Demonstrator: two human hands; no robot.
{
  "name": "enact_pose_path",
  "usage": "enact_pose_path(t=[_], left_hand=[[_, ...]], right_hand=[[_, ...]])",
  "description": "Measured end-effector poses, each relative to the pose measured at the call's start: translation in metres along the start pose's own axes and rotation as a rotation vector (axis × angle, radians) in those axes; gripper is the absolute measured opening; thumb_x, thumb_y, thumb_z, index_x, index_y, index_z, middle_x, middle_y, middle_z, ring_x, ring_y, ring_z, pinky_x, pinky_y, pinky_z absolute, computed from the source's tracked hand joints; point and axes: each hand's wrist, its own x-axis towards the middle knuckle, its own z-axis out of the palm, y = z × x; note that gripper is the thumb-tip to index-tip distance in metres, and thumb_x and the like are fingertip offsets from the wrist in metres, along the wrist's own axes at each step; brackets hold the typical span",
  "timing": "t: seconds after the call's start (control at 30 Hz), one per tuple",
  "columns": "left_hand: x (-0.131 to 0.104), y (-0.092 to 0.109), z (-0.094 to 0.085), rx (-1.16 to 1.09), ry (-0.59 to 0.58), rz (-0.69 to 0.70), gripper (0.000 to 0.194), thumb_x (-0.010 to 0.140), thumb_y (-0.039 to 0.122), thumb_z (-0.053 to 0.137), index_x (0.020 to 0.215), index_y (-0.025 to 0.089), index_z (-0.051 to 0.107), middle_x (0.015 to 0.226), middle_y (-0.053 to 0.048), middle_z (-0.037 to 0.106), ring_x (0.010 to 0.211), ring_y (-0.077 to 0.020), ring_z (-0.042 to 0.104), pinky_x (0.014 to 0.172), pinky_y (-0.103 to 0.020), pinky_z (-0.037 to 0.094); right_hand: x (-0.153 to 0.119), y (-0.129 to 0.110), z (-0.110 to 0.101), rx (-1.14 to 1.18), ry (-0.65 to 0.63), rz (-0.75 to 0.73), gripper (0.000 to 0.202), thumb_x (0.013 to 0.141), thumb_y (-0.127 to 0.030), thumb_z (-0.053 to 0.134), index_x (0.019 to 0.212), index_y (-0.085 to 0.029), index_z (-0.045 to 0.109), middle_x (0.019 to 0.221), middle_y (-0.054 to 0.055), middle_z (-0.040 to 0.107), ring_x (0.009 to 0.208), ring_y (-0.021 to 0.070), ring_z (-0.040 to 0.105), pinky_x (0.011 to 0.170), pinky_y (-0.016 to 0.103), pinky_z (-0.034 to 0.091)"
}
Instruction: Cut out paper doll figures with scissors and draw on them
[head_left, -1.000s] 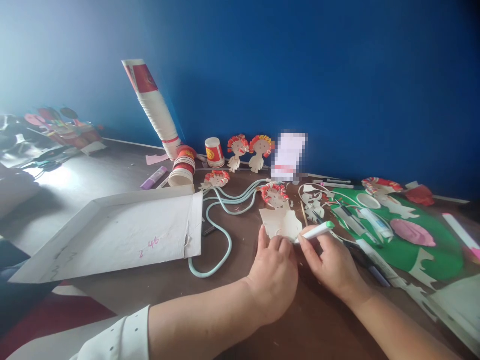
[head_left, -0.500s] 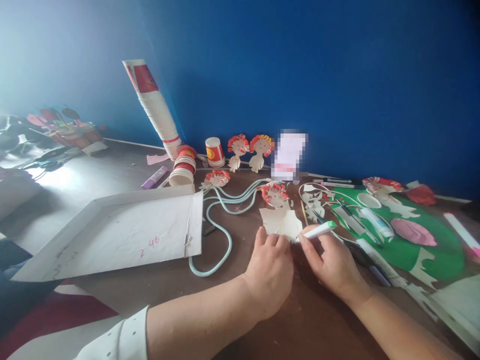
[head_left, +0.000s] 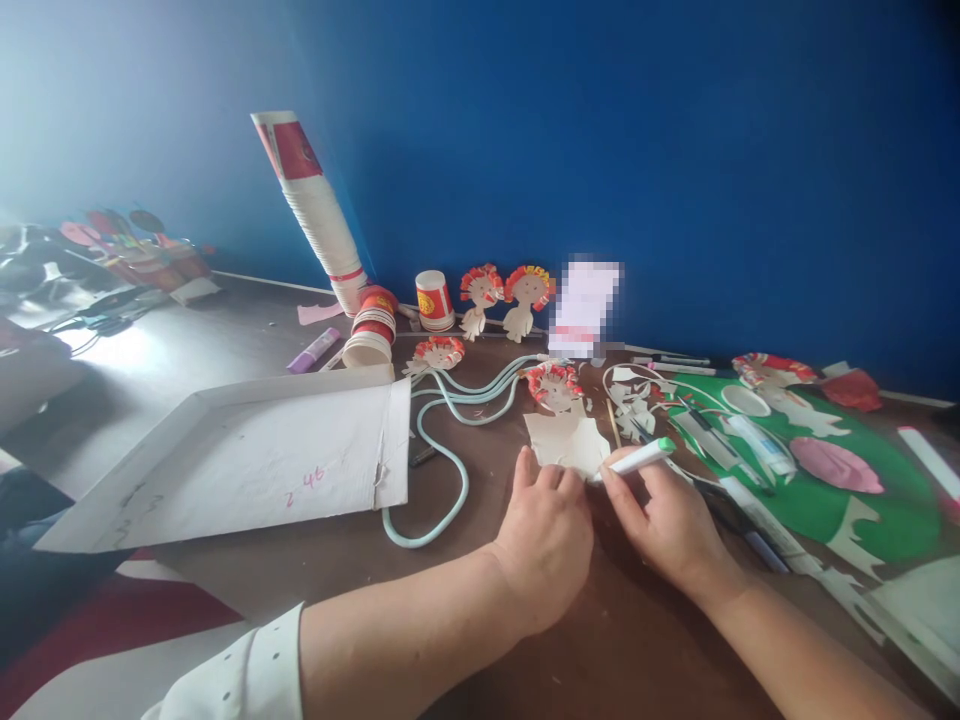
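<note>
My left hand lies with curled fingers on the lower edge of a cut piece of cream paper on the brown table. In my right hand is a white marker with a green end, its lower tip close to the paper's right edge. Just beyond the paper lies a round paper figure with a red curled fringe. Whether the left fingers pinch the paper or only press on it is hard to tell.
A white box lid lies at left beside a pale blue cord. Behind stand stacked paper cups, a single cup and two paper figures. Markers, scraps and a pink oval cover a green sheet at right.
The whole view has shifted slightly, so things appear a little further right. Both hands keep nearly the same pose at the paper, and the marker is still held.
</note>
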Motion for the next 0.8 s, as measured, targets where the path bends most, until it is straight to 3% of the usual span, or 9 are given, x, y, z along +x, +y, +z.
enact_pose_path(t=[0.17, 0.37, 0.6, 0.8], left_hand=[[0.002, -0.003, 0.0, -0.041, 0.006, -0.007, 0.03, 0.085, 0.02, 0.041, 0.101, 0.013, 0.066, 0.101, -0.011, 0.059, 0.098, -0.025, 0.052, 0.11, -0.058, 0.021], [0.002, -0.005, -0.007, -0.079, -0.043, -0.017, 0.034, 0.084, 0.02, 0.042, 0.11, 0.011, 0.063, 0.111, -0.013, 0.061, 0.104, -0.0258, 0.054, 0.111, -0.057, 0.023], [0.001, -0.008, -0.004, -0.083, -0.058, 0.043, 0.039, 0.083, 0.022, 0.045, 0.115, 0.005, 0.06, 0.123, -0.018, 0.057, 0.114, -0.026, 0.052, 0.113, -0.047, 0.025], [0.004, -0.012, -0.004, -0.149, -0.023, 0.042, 0.028, 0.081, 0.015, 0.047, 0.102, 0.007, 0.064, 0.105, -0.014, 0.065, 0.101, -0.0227, 0.058, 0.107, -0.04, 0.035]], right_hand=[[0.001, -0.002, -0.002, 0.01, 0.005, 0.016, 0.01, 0.091, -0.029, 0.052, 0.092, -0.019, 0.056, 0.084, 0.005, 0.067, 0.068, 0.0191, 0.066, 0.064, 0.029, 0.049], [0.001, -0.004, -0.003, 0.03, 0.053, 0.011, 0.012, 0.091, -0.029, 0.052, 0.095, -0.019, 0.056, 0.087, 0.007, 0.067, 0.076, 0.0205, 0.066, 0.068, 0.029, 0.049], [0.001, -0.006, -0.003, 0.075, -0.007, 0.047, 0.013, 0.092, -0.029, 0.05, 0.092, -0.019, 0.058, 0.087, 0.006, 0.067, 0.078, 0.0207, 0.066, 0.07, 0.03, 0.048], [0.001, -0.007, -0.003, 0.091, -0.052, 0.083, 0.015, 0.092, -0.032, 0.049, 0.093, -0.019, 0.058, 0.085, 0.005, 0.066, 0.075, 0.0203, 0.064, 0.07, 0.031, 0.048]])
